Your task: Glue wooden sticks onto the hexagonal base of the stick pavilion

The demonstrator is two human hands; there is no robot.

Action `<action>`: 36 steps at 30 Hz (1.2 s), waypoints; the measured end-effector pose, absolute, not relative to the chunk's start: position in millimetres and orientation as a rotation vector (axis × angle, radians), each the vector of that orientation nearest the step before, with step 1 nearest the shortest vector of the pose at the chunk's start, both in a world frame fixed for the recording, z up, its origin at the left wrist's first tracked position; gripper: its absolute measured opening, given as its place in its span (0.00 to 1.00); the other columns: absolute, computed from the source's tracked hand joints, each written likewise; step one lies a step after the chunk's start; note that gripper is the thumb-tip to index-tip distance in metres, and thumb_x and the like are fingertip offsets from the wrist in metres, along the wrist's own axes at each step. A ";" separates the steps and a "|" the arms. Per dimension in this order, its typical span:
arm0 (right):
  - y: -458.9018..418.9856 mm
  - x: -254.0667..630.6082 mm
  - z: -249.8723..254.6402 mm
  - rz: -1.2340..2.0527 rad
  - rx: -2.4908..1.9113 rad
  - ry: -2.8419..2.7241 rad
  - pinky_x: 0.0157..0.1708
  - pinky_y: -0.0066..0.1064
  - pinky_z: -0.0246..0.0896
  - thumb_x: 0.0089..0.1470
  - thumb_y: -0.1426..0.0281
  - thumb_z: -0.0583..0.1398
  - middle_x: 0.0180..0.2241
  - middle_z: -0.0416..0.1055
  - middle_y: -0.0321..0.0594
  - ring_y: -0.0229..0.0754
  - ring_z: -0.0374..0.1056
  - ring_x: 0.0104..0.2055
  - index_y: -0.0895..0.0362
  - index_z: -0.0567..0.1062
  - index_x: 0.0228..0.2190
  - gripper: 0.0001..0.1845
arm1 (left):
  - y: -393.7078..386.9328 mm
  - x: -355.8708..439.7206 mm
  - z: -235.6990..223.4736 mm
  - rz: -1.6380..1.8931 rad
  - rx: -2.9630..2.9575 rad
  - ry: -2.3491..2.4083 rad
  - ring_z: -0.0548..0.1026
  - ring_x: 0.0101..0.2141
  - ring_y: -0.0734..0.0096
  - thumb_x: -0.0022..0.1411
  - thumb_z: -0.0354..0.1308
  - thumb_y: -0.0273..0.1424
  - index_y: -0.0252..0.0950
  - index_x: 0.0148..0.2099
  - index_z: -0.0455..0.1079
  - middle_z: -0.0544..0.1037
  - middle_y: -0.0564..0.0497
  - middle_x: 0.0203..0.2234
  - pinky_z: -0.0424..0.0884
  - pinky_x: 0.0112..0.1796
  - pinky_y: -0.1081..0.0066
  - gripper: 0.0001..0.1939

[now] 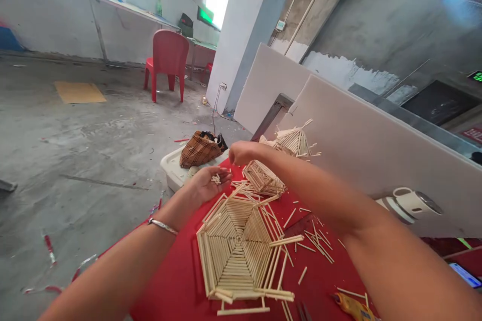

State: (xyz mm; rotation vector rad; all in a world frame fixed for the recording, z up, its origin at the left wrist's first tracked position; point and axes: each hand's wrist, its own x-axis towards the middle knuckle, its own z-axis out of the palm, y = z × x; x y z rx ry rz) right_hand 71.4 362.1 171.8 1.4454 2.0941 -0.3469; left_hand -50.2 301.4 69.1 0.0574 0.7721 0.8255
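Observation:
My left hand [211,183] is cupped palm up above the far edge of the red table [176,281], holding several short wooden stick pieces [216,178]. Just beyond it, my right hand [241,152] reaches over with its fingers curled closed; what they pinch is hidden. Below both hands lies a flat hexagonal panel woven of wooden sticks [237,248]. Two smaller stick-built shapes [263,178] [293,141] stand farther back on the table.
Loose sticks [316,243] lie scattered on the table's right part. A yellow tool [352,306] lies near the front edge. A plaid bag [199,149] rests on a white bin [171,168]. White boards [376,155], a red chair [167,62] and bare concrete floor surround.

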 end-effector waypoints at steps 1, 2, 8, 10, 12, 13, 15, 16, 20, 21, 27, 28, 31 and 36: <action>365.4 73.2 168.2 -0.351 1.429 2.060 0.41 0.35 0.70 0.58 0.68 0.64 0.41 0.77 0.42 0.43 0.74 0.41 0.60 0.77 0.43 0.12 | 299.6 -49.2 64.9 0.803 0.061 0.769 0.78 0.23 0.65 0.61 0.51 0.18 0.28 0.38 0.72 0.76 0.43 0.24 0.78 0.25 0.69 0.09; 367.8 74.8 164.9 -0.352 1.414 2.031 0.42 0.38 0.71 0.61 0.65 0.62 0.43 0.75 0.42 0.43 0.73 0.42 0.60 0.75 0.45 0.13 | 297.7 -48.7 60.9 0.781 0.063 0.763 0.78 0.24 0.65 0.62 0.51 0.18 0.28 0.38 0.72 0.76 0.42 0.24 0.79 0.25 0.69 0.08; 368.0 73.1 157.2 -0.314 1.332 1.950 0.39 0.32 0.67 0.47 0.80 0.66 0.36 0.79 0.45 0.46 0.74 0.40 0.63 0.81 0.39 0.14 | 288.1 -54.9 51.1 0.621 0.082 0.726 0.80 0.27 0.61 0.63 0.53 0.22 0.26 0.37 0.73 0.79 0.37 0.27 0.80 0.28 0.68 0.08; 364.1 69.3 157.0 -0.283 1.316 1.946 0.38 0.31 0.65 0.42 0.84 0.65 0.35 0.79 0.47 0.48 0.73 0.40 0.65 0.82 0.37 0.17 | 285.4 -58.2 52.5 0.564 0.101 0.738 0.80 0.25 0.61 0.64 0.52 0.24 0.26 0.38 0.74 0.80 0.36 0.26 0.79 0.26 0.67 0.09; 359.9 65.8 155.9 -0.258 1.315 1.945 0.36 0.31 0.64 0.40 0.85 0.64 0.36 0.80 0.48 0.48 0.73 0.40 0.65 0.82 0.37 0.18 | 282.4 -60.6 54.1 0.514 0.132 0.759 0.79 0.24 0.60 0.64 0.53 0.27 0.26 0.39 0.75 0.80 0.36 0.25 0.78 0.24 0.67 0.11; 357.9 64.5 154.9 -0.248 1.318 1.946 0.36 0.30 0.63 0.40 0.85 0.63 0.36 0.80 0.49 0.48 0.73 0.40 0.65 0.83 0.37 0.19 | 280.7 -61.3 54.6 0.497 0.150 0.771 0.79 0.23 0.60 0.64 0.54 0.28 0.27 0.39 0.75 0.80 0.35 0.26 0.78 0.23 0.68 0.11; 354.7 63.1 152.1 -0.234 1.327 1.954 0.35 0.30 0.63 0.39 0.85 0.63 0.36 0.80 0.49 0.48 0.73 0.39 0.66 0.83 0.38 0.20 | 278.0 -61.7 55.2 0.491 0.173 0.793 0.79 0.24 0.61 0.63 0.54 0.28 0.27 0.39 0.76 0.81 0.34 0.26 0.77 0.23 0.68 0.11; 353.4 63.0 150.5 -0.232 1.333 1.960 0.35 0.30 0.63 0.39 0.85 0.63 0.35 0.80 0.50 0.48 0.73 0.39 0.66 0.83 0.37 0.19 | 277.3 -61.6 55.3 0.505 0.175 0.800 0.79 0.24 0.60 0.64 0.54 0.28 0.27 0.39 0.76 0.81 0.34 0.27 0.77 0.23 0.68 0.11; 351.9 67.0 143.2 -0.267 1.385 1.989 0.35 0.31 0.64 0.40 0.85 0.64 0.32 0.79 0.48 0.48 0.74 0.39 0.65 0.83 0.35 0.17 | 281.6 -63.3 56.1 0.709 0.127 0.819 0.81 0.28 0.58 0.63 0.52 0.24 0.25 0.39 0.76 0.80 0.33 0.27 0.80 0.28 0.66 0.11; 352.5 68.9 141.2 -0.283 1.408 1.995 0.35 0.31 0.65 0.41 0.85 0.65 0.32 0.79 0.47 0.48 0.74 0.38 0.64 0.83 0.35 0.16 | 284.3 -64.7 56.2 0.783 0.109 0.833 0.81 0.28 0.59 0.62 0.51 0.22 0.25 0.39 0.76 0.80 0.34 0.26 0.80 0.29 0.67 0.11; 361.7 77.9 127.1 -0.322 1.651 1.983 0.44 0.40 0.70 0.60 0.65 0.62 0.47 0.73 0.45 0.45 0.72 0.45 0.61 0.74 0.47 0.16 | 295.2 -70.3 54.5 0.995 0.082 0.885 0.80 0.26 0.68 0.63 0.49 0.19 0.26 0.38 0.74 0.79 0.40 0.25 0.80 0.31 0.72 0.11; 363.4 77.7 124.9 -0.325 1.693 1.969 0.45 0.42 0.70 0.62 0.63 0.61 0.49 0.71 0.45 0.45 0.71 0.47 0.60 0.72 0.49 0.18 | 294.8 -69.7 54.0 0.993 0.082 0.880 0.80 0.27 0.66 0.63 0.49 0.20 0.26 0.38 0.73 0.79 0.38 0.26 0.80 0.31 0.72 0.11; 367.1 73.7 118.8 -0.366 1.772 1.908 0.46 0.42 0.70 0.62 0.63 0.61 0.51 0.70 0.46 0.46 0.71 0.48 0.60 0.71 0.51 0.19 | 292.1 -67.0 53.0 0.971 0.078 0.870 0.81 0.29 0.62 0.64 0.49 0.21 0.25 0.37 0.74 0.80 0.34 0.28 0.81 0.30 0.69 0.11; 367.4 66.9 111.1 -0.451 1.809 1.862 0.43 0.40 0.71 0.62 0.63 0.61 0.48 0.71 0.44 0.44 0.72 0.45 0.60 0.72 0.48 0.17 | 291.4 -67.3 53.7 0.969 0.057 0.874 0.81 0.32 0.60 0.67 0.49 0.24 0.26 0.37 0.74 0.80 0.33 0.30 0.81 0.32 0.68 0.12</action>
